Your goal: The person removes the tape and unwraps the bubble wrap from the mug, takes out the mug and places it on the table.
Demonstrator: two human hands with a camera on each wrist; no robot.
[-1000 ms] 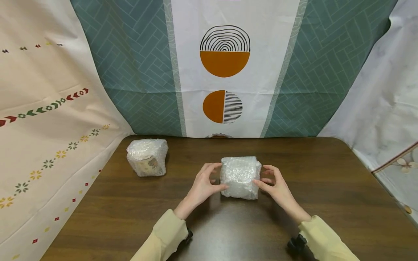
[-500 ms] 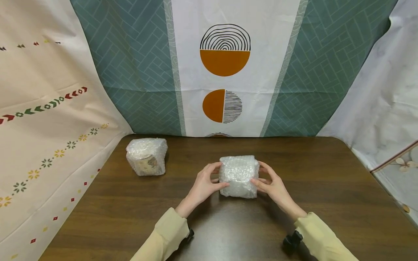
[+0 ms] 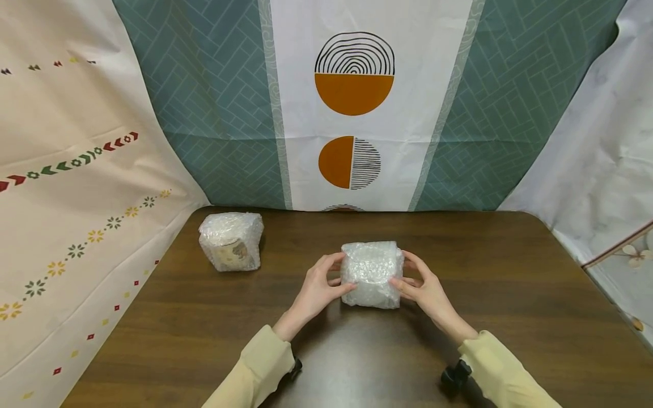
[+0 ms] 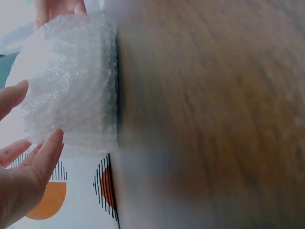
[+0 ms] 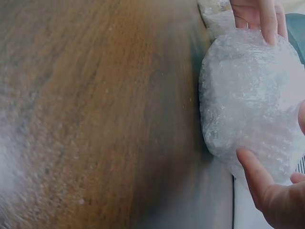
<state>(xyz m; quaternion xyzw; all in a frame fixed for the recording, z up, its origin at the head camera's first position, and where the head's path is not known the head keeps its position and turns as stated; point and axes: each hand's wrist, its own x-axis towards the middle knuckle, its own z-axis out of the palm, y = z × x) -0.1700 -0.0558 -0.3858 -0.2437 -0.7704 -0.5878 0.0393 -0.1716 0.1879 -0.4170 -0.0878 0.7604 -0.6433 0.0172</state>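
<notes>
A bubble-wrapped package (image 3: pixel 371 275), whitish and boxy, sits on the brown wooden table (image 3: pixel 204 340) in the middle of the head view. My left hand (image 3: pixel 317 290) holds its left side, the thumb at the front and the fingers curved toward the back. On the opposite side my right hand (image 3: pixel 425 289) grips it the same way, thumb low on the front corner. Close up in the left wrist view, the wrap (image 4: pixel 71 90) shows dense small bubbles. From the right wrist, the package (image 5: pixel 250 95) spans the space between both hands; what is inside is hidden.
At the back left of the table stands a second bubble-wrapped package (image 3: pixel 232 241) with a beige printed patch showing through. A patterned curtain (image 3: pixel 234 113) hangs behind the table's far edge, and pale cloths (image 3: pixel 76 170) flank the sides.
My right hand has closed in leftward from beside the package onto its right side. The package has shifted slightly left; my left hand stays at its left side.
</notes>
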